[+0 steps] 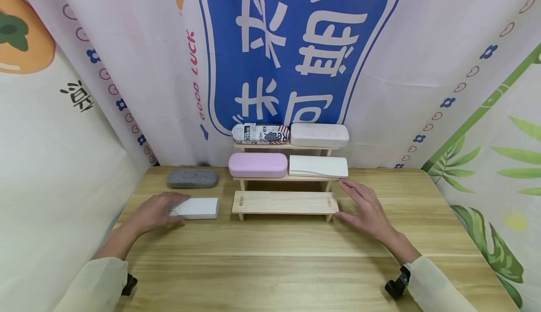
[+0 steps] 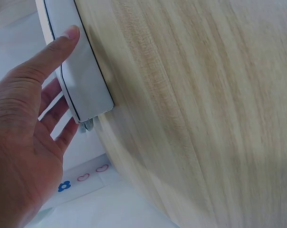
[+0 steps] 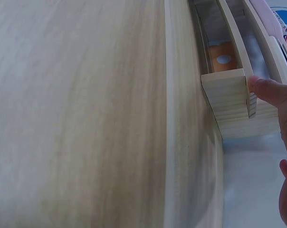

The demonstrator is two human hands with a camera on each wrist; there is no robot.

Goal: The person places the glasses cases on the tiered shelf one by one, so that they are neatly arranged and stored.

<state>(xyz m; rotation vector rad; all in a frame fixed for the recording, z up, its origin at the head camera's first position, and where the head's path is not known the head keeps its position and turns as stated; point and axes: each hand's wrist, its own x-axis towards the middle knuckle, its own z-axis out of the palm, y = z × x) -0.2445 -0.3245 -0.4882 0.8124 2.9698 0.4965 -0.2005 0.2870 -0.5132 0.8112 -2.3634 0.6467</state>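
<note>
One white box-shaped case [image 1: 198, 207] is at the left of the wood-grain table [image 1: 253, 269], gripped by the left hand [image 1: 158, 212], its thumb against the near side and its fingers reaching round the far side; just behind lies a gray case [image 1: 192, 178]; the right hand [image 1: 367, 211] has its fingers extended and apart, thumb tip touching the right end of the lowest tier of a three-tier wooden riser [image 1: 283, 202]; the middle tier bears a lilac case [image 1: 258, 165] beside a white flap case [image 1: 318, 165]; the top tier bears a newspaper-print case [image 1: 259, 134] beside an off-white rounded case [image 1: 320, 135]; behind hangs a printed curtain [image 1: 389, 86].
</note>
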